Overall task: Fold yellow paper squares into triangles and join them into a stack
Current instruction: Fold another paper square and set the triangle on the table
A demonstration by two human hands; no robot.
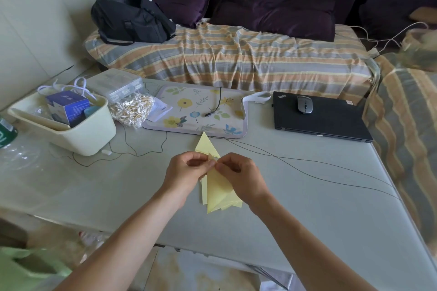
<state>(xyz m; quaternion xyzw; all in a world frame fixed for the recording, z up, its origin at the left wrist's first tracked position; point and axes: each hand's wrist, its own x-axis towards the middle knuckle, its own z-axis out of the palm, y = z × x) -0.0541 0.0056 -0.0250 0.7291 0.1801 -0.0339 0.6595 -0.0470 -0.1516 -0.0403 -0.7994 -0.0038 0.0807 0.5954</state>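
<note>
A folded yellow paper piece (218, 190) hangs above the middle of the grey table (307, 208), pinched at its upper tip by both hands. My left hand (186, 173) grips it from the left, my right hand (238, 177) from the right, fingertips almost touching. The paper's lower part fans out into overlapping triangular flaps. Just beyond the hands a yellow paper triangle (206, 145) lies flat on the table, its point aimed away from me. My fingers hide how the pieces meet at the tip.
A cream bin (78, 134) with a blue box stands at the left, a bag of cotton swabs (131, 110) beside it. A floral mat (196, 111) and a closed black laptop (319, 117) with a mouse (304, 104) lie farther back. Thin cables (331, 168) cross the table at the right.
</note>
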